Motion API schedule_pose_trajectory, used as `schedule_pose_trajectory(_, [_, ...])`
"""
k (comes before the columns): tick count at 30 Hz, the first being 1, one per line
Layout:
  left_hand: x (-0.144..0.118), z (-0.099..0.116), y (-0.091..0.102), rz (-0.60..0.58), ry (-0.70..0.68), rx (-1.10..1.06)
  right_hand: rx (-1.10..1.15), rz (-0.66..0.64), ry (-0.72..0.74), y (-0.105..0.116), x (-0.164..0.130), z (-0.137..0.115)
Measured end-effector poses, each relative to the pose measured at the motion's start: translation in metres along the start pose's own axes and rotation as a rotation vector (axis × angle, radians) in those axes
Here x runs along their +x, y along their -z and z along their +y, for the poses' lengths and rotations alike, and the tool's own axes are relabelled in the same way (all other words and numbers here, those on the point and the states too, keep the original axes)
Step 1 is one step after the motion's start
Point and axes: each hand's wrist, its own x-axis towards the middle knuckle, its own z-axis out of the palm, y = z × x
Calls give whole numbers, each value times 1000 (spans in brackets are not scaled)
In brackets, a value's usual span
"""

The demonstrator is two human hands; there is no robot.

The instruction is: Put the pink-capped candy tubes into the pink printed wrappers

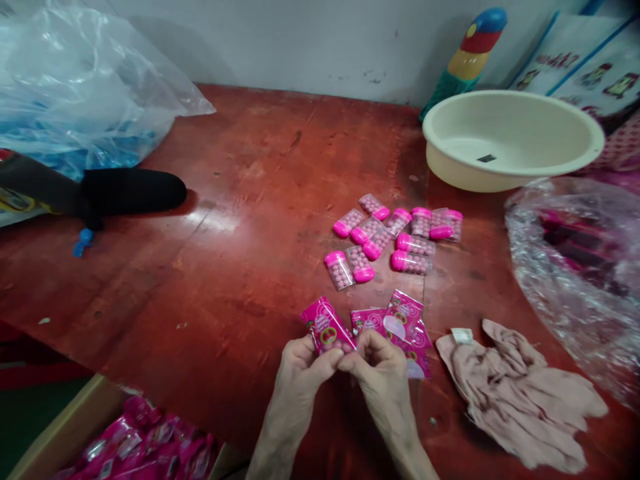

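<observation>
Two hands, one pink packet, red table.

Left to right: clear bag (75, 93) at 10 o'clock; black sleeve (130, 190) below it; box (75, 427) of packets at 7 o'clock. Left hand (300, 370) and right hand (380, 370) meet fingertip to fingertip, both pinched on the packet (326, 327); its long axis runs from the fingers toward 11 o'clock, nearer the left hand. Spare packets (400, 320) at 1 o'clock of the right hand; capsules (395, 237) beyond; basin (510, 137) at 2 o'clock; cloth (520, 393) at 3 o'clock.
</observation>
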Motion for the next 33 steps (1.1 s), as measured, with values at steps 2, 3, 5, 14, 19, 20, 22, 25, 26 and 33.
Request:
schedule_pose_trajectory(2, [-3, 2, -2, -2, 5, -2, -6, 25, 55, 3, 0, -2])
schedule_pose_trajectory(3, [-5, 3, -3, -19, 10, 7, -12, 15, 84, 5, 0, -2])
schedule_pose_trajectory(5, [-9, 8, -6, -85, 7, 44, -46, -27, 181, 9, 0, -3])
schedule_pose_trajectory(14, [-27, 36, -11, -180, 37, 82, -344, -317, 475, 16, 0, -10])
schedule_pose_trajectory(19, [-22, 26, 1, -166, -60, 254, -266, -320, 356, 8, 0, -8])
schedule_pose_trajectory(20, [-20, 23, 5, -126, -90, 313, -248, -313, 340, 5, 0, -7])
schedule_pose_trajectory(22, [-19, 19, 14, -64, -156, 411, -211, -320, 308, 0, -2, -5])
schedule_pose_trajectory(25, [-20, 18, 29, -6, -255, 447, -186, -359, 233, -8, -9, -3])
schedule_pose_trajectory(26, [-21, 20, 33, 41, -279, 455, -187, -375, 215, -10, -12, -2])
schedule_pose_trajectory(33, [-27, 26, 44, 243, -256, 273, -500, -479, 228, -20, -28, 8])
